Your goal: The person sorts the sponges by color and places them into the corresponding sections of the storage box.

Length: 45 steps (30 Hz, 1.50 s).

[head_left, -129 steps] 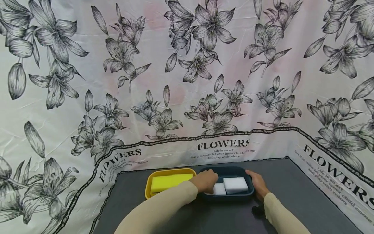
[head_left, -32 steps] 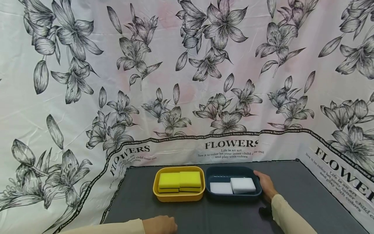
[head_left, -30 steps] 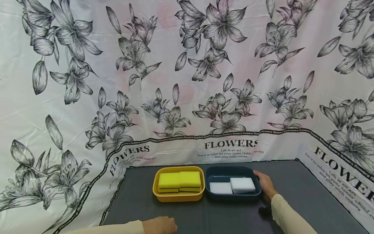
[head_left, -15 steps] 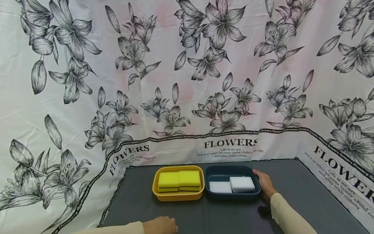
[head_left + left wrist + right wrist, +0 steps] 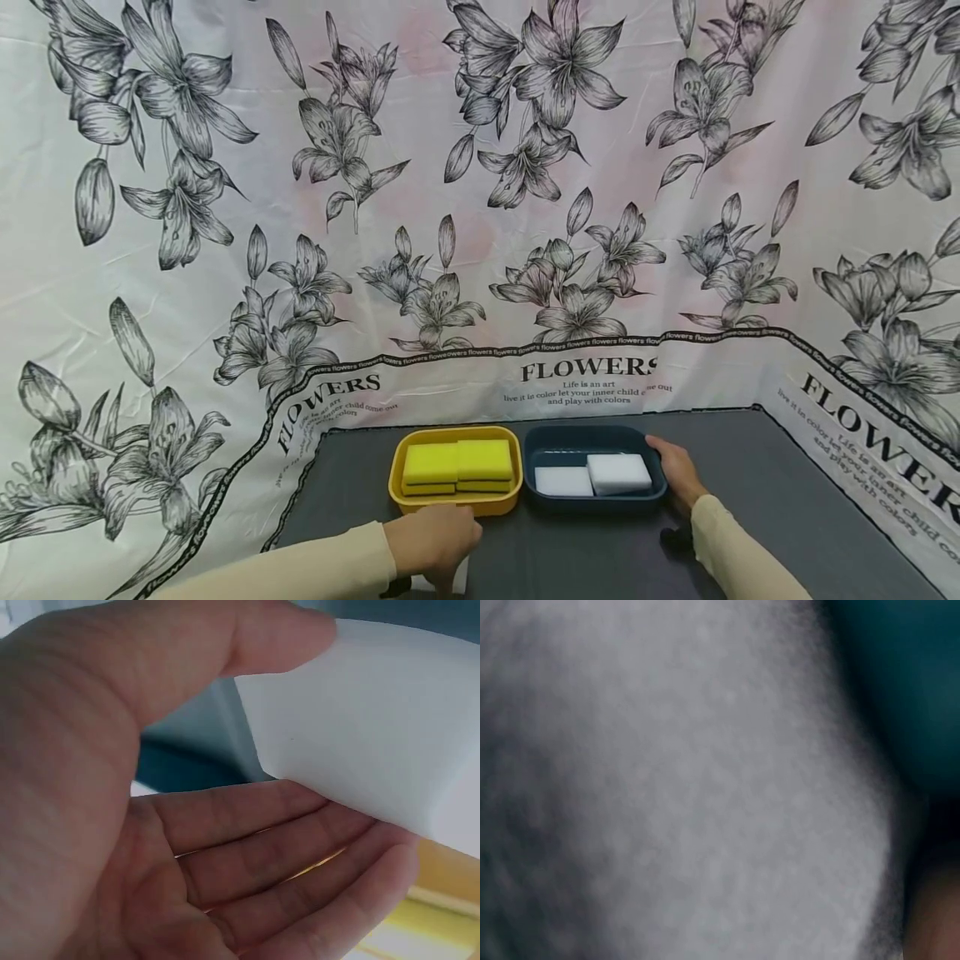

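My left hand [image 5: 433, 537] pinches a white sponge block [image 5: 367, 712] between thumb and fingers, in front of the yellow tray. In the head view only a small part of that block shows below the hand. My right hand [image 5: 675, 471] holds the right end of the dark blue tray [image 5: 555, 505]; the hand hides its own grip. Inside the blue tray, a white block [image 5: 564, 482] lies at the left front and another white block [image 5: 619, 472] sits higher to its right. The right wrist view is blurred, with the blue wall [image 5: 907, 682] at its right.
Left of the blue tray, nearly touching it, stands the yellow tray [image 5: 455, 506] with stacked yellow sponges [image 5: 457, 462]. A small dark object [image 5: 677, 540] is by my right wrist. Flower-printed cloth [image 5: 480, 250] hangs behind the grey table [image 5: 570, 558].
My left hand left the blue tray, rested near the front edge, and now comes forward with a white sponge block. The right hand stays at the blue tray.
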{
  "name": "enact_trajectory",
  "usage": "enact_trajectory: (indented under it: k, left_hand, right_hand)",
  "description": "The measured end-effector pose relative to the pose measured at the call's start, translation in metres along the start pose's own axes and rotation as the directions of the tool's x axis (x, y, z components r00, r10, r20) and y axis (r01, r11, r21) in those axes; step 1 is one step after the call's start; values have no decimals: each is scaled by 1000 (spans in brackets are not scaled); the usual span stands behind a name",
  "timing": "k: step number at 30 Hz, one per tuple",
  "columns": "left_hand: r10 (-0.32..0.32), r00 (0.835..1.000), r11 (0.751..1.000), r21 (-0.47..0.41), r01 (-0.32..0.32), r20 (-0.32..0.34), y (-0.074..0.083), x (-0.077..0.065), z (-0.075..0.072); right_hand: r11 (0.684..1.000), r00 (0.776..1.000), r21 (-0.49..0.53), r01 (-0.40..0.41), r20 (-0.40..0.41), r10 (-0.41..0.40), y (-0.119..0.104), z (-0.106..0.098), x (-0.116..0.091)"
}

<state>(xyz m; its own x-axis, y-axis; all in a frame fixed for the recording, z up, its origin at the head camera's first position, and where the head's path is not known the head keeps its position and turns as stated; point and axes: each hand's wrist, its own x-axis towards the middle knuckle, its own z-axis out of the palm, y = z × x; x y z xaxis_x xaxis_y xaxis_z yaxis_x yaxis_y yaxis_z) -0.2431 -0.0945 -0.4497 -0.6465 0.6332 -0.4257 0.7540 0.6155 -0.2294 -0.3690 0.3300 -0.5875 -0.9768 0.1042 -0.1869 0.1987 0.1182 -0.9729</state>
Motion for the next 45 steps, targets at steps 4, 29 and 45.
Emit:
enact_trajectory:
  k: [4,29,45]
  left_hand:
    - [-27,999,1000,-10,26,-47,0,13,-21]
    - [-45,955,997,-69,26,-294,8,99,-79]
    - [-73,963,992,-119,43,-259,18,154,-97]
  right_hand:
    - [1000,1000,-2,1,-1,-1,0,-1,1]
    - [999,999,-34,-14,38,16,-2,-1,2]
    - [1000,1000,-28,-11,26,12,3,-3,4]
